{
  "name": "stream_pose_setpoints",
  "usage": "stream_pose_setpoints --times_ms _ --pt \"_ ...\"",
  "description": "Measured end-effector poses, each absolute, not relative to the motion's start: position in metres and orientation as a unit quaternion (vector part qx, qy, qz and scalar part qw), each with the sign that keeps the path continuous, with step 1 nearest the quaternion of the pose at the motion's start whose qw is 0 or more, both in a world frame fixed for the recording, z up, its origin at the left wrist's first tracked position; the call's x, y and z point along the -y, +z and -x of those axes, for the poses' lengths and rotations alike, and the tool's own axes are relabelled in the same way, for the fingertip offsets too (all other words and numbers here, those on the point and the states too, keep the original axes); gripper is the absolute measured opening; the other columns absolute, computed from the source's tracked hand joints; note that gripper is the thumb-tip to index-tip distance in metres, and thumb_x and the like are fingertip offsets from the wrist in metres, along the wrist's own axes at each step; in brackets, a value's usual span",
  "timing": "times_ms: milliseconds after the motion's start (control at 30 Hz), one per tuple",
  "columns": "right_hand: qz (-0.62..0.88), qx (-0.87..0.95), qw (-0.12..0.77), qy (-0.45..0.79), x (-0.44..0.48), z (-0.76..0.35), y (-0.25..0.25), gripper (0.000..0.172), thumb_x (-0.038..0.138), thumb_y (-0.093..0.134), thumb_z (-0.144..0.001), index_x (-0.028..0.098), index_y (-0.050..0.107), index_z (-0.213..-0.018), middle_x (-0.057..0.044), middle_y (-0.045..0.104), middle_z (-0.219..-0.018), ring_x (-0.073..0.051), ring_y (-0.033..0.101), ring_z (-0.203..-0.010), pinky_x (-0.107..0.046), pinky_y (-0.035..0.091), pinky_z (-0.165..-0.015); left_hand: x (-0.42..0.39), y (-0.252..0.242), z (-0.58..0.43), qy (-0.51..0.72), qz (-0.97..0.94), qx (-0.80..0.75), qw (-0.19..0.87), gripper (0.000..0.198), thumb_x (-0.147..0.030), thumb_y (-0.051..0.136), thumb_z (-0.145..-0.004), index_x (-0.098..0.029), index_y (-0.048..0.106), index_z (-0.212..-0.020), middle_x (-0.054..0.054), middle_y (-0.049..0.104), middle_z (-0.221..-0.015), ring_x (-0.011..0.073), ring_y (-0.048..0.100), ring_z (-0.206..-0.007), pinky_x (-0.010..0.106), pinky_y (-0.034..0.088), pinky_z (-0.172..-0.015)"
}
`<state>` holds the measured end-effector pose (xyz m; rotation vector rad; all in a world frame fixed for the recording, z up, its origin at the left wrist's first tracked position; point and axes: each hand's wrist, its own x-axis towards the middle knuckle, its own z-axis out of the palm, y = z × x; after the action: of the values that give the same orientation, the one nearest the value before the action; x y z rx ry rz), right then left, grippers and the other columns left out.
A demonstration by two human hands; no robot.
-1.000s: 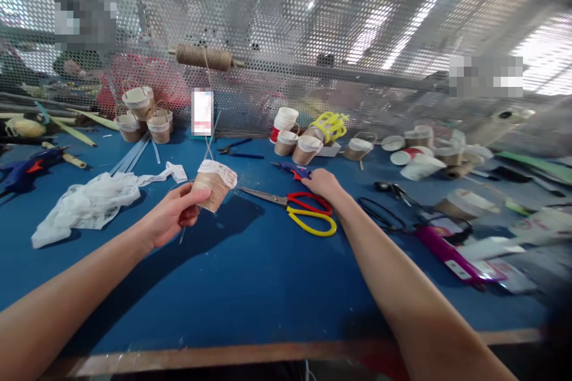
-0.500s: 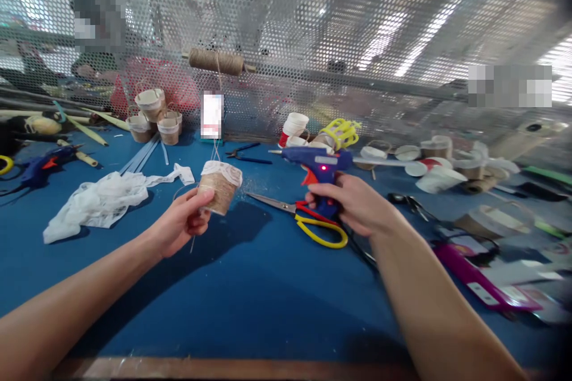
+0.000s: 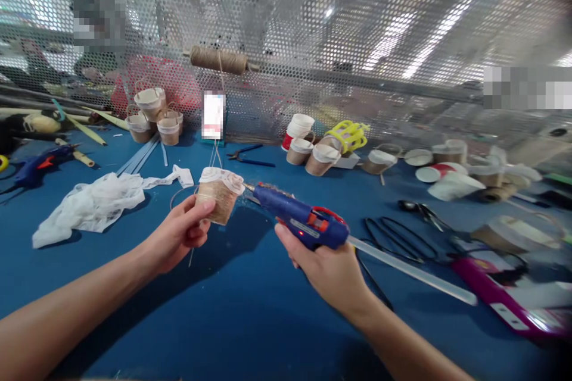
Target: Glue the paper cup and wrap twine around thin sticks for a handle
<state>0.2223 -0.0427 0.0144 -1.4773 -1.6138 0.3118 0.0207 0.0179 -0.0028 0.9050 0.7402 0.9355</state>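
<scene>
My left hand (image 3: 185, 229) grips a small twine-wrapped cup (image 3: 218, 199) by its left side; white lace runs round the cup's rim. My right hand (image 3: 328, 274) is closed around a blue hot glue gun (image 3: 299, 214) with a small red light lit and a long clear glue stick (image 3: 415, 271) out of its back. The gun's nozzle is at the right side of the lace rim; whether it touches, I cannot tell. Scissors lie mostly hidden behind the gun. Strands of twine rise from behind the cup toward a twine spool (image 3: 218, 61) on the mesh.
Crumpled white lace (image 3: 92, 205) and a second glue gun (image 3: 42, 165) lie to the left. Wrapped cups (image 3: 168, 131) stand at the back, more (image 3: 322, 159) at right. Pliers (image 3: 250, 156), a black cable (image 3: 397, 238) and a purple power strip (image 3: 500, 297) lie about. Metal mesh (image 3: 286, 30) rises behind.
My right hand has brought the glue gun down and left, tilting it so the nozzle sits by the cup's rim. The cup stays in my left hand, slightly lower in view.
</scene>
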Motion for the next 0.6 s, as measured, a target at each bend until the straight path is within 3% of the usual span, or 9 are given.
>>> stream_pose_setpoints --times_ms 200,600 --pt "0.563 0.675 0.467 0.092 0.039 -0.217 0.019 0.015 0.031 0.056 -0.074 0.017 0.062 -0.071 -0.004 0.063 -0.064 -0.018 0.062 -0.06 -0.029 0.052 -0.061 -0.017 -0.004 -0.02 0.429 -0.412 -0.337 0.73 0.032 -0.04 0.067 -0.068 -0.017 0.047 -0.079 -0.007 0.031 -0.059 0.0029 0.019 -0.046 0.019 0.013 -0.042" --pt "0.562 0.668 0.467 0.143 0.04 -0.214 0.025 0.008 0.027 0.054 -0.075 0.023 0.06 -0.071 -0.004 0.062 -0.067 -0.019 0.058 -0.061 -0.031 0.05 -0.058 -0.018 -0.005 -0.021 0.433 -0.417 -0.334 0.726 0.033 -0.038 0.068 -0.067 -0.017 0.045 -0.074 -0.008 0.03 -0.055 0.0024 0.019 -0.044 0.019 0.012 -0.041"
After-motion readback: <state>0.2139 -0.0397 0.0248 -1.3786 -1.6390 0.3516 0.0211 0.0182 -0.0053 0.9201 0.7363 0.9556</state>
